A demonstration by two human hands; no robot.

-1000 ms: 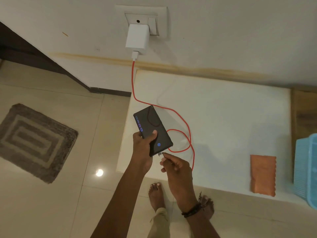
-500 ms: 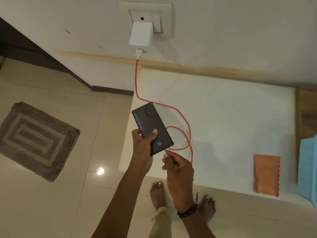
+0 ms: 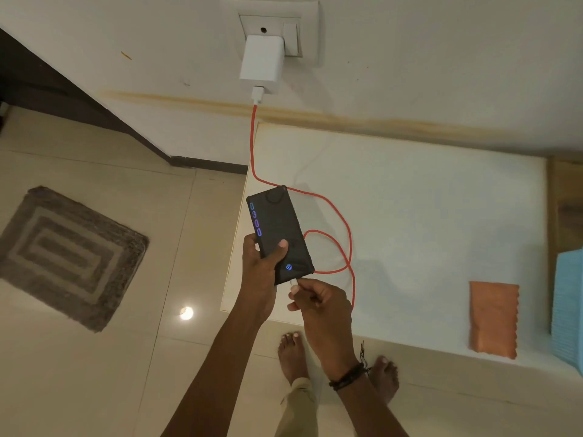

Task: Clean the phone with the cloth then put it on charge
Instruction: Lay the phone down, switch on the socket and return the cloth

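Note:
My left hand [image 3: 263,272] grips a black phone [image 3: 277,228] over the left edge of the white table; its screen shows blue digits and a blue dot. At the phone's lower end my right hand [image 3: 317,302] pinches the white plug [image 3: 294,282] of the red charging cable [image 3: 342,228], and the plug touches the phone's bottom edge. The cable loops over the table and rises to a white charger [image 3: 261,65] plugged into the wall socket [image 3: 285,29]. The orange cloth [image 3: 493,320] lies flat near the table's right front edge.
The white table [image 3: 426,216] stands against the wall. A light blue basket [image 3: 569,307] sits at its right end. On the tiled floor lie a grey mat [image 3: 66,255] to the left and my bare feet [image 3: 293,351] below the table edge.
My right hand has brought the cable plug up against the phone's bottom edge. The phone stays in my left hand at about the same place, and the view has shifted slightly.

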